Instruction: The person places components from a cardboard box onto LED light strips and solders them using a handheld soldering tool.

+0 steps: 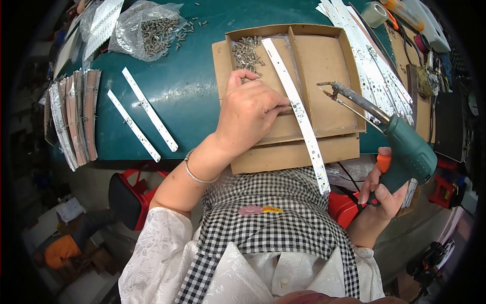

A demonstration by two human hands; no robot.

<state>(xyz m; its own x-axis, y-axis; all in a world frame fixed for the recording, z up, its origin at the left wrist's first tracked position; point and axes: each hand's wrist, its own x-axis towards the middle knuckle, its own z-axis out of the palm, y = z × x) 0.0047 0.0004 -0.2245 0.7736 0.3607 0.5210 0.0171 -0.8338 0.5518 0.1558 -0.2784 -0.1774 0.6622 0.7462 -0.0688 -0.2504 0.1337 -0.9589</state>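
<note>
A white LED circuit strip [304,124] lies slantwise across a shallow cardboard box [324,66], its near end sticking out past the box edge. My left hand [250,109] is over the box, thumb and forefinger pinched together at the strip's middle. Whatever is between those fingertips is too small to make out. In the box's left compartment, next to my raised fingers, is a pile of small metal parts [247,53]. My right hand [382,195] is wrapped round the handle of a green soldering gun [410,152]. Its tip points left above the right compartment, apart from the strip.
Two similar strips [149,109] lie on the green table [192,116] to the left, near a bundle of stacked strips [76,116]. A plastic bag [134,33] spills metal parts at the back. Many white strips [374,76] and a tape roll [374,14] lie right.
</note>
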